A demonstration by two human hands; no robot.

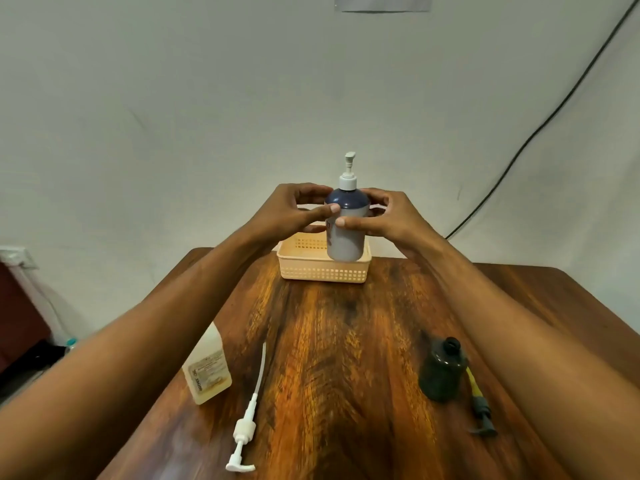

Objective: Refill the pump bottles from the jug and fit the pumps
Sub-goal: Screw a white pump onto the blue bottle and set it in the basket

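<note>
A dark blue and grey pump bottle with a white pump screwed on top is held upright over a peach basket at the far end of the table. My left hand and my right hand grip its sides. Near me on the left stands a pale, uncapped bottle, partly behind my left forearm. A loose white pump with a long tube lies beside it. On the right stands a dark open bottle, with a black pump and its yellow tube lying next to it.
The wooden table ends just behind the basket, close to a pale wall. A black cable runs down the wall at the right. Dark furniture stands on the floor at the left.
</note>
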